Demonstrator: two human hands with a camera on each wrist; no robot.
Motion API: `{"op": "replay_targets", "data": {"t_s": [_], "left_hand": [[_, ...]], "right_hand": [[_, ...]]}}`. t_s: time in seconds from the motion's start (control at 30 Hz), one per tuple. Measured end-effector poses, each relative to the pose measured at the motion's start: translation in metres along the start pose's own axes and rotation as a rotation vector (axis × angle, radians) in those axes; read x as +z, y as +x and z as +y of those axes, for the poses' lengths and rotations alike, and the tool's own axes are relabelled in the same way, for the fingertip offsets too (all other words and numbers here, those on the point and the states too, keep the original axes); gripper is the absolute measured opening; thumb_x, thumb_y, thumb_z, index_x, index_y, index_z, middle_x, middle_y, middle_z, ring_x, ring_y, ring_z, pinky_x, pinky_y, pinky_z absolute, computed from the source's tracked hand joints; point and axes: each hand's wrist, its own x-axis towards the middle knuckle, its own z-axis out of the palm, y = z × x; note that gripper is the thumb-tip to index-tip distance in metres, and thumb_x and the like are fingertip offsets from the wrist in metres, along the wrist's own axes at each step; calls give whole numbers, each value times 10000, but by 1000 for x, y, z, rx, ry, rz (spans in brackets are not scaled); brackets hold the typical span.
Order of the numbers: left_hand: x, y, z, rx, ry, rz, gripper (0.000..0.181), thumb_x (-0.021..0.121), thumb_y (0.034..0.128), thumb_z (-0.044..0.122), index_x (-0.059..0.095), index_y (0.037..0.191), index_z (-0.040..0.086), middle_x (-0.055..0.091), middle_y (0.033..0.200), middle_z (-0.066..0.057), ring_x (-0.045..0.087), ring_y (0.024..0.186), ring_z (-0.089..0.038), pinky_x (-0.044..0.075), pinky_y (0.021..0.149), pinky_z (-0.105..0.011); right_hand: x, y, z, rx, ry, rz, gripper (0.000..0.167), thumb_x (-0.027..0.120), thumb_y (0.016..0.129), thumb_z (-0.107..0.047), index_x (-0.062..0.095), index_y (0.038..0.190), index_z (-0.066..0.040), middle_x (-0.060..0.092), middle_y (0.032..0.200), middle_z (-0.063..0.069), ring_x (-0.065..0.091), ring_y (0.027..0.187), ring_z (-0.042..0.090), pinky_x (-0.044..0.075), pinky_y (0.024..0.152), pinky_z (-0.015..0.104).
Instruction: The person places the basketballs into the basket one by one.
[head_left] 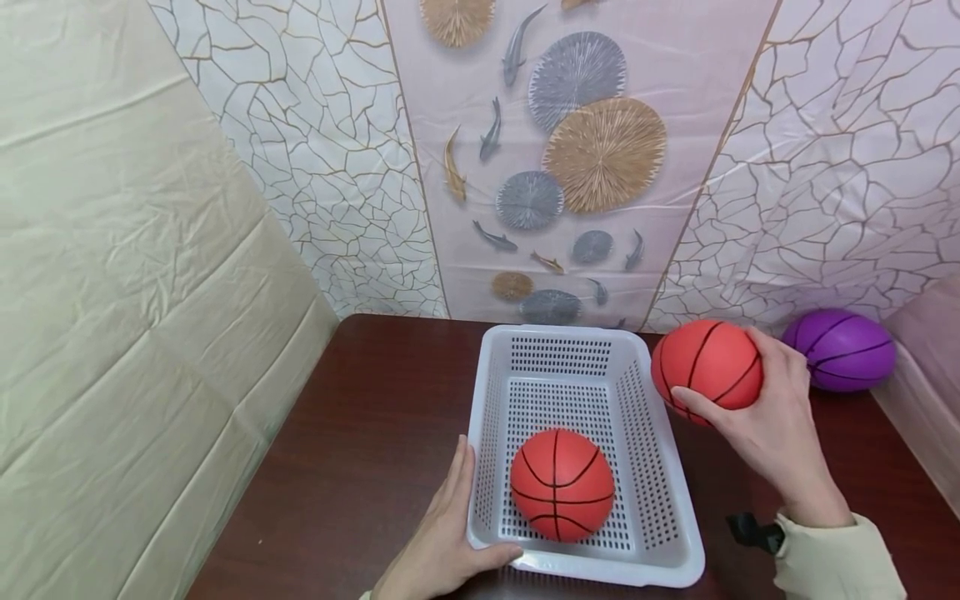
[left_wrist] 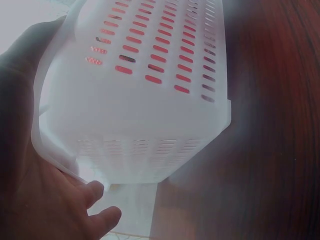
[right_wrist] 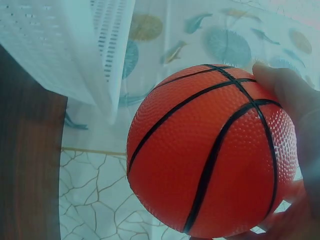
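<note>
A: How do the hands stand about the pale basket (head_left: 600,569)?

B: Apart. The left hand (head_left: 447,533), at 8 o'clock, lays straight fingers along the outer wall, thumb at the near rim. The right hand (head_left: 778,425), near 3 o'clock, clamps the held red ball (head_left: 707,367) between thumb and fingers.

A: And the balls?

B: The held one lies at 2 o'clock, just beside the rim; a second red ball (head_left: 562,486) sits inside, toward 6 o'clock; a purple ball (head_left: 843,350) rests farther out, between 2 and 3.

A: What makes for sound handling?

B: Probably a firm thumb opposing spread fingers, the pebbled surface aiding grip; clearance from the rim; and steady left-hand bracing, lest a bump shift the basket.
</note>
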Motion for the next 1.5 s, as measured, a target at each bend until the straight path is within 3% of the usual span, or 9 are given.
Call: {"op": "replay_targets", "data": {"t_s": [0.53, 0.97, 1.23, 1.5], "left_hand": [[0, 2, -1, 7, 2, 14, 1254, 693, 730, 697, -40, 1565, 116, -82, 1628, -8, 139, 1463, -295, 270, 1050, -635], [0, 2, -2, 12, 15, 18, 1257, 688, 730, 703, -39, 1564, 109, -78, 1629, -18, 149, 1460, -302, 280, 1045, -637], [0, 1, -1, -12, -20, 6, 1264, 696, 720, 705, -56, 1566, 142, -88, 1627, 9, 138, 1463, -297, 262, 1056, -631], [0, 1, -1, -8, 6, 12, 1262, 681, 722, 719, -52, 1566, 133, -85, 1628, 7, 149, 1457, -317, 269, 1053, -631]], "right_hand": [[13, 11, -23, -133, 41, 4, 1091, 935, 598, -347, 346, 1501, -180, 336, 1433, 179, 325, 1273, 368, 405, 820, 685], [27, 14, -37, -140, 53, -75, 1101, 913, 607, -441, 329, 1511, -211, 305, 1460, 148, 304, 1278, 380, 424, 799, 701], [34, 12, -43, -175, 44, -92, 1100, 908, 613, -445, 329, 1513, -187, 307, 1458, 166, 321, 1267, 395, 438, 786, 704], [37, 14, -47, -208, 63, -105, 1063, 903, 616, -451, 361, 1495, -195, 317, 1445, 165, 376, 1227, 388, 451, 785, 692]]}}
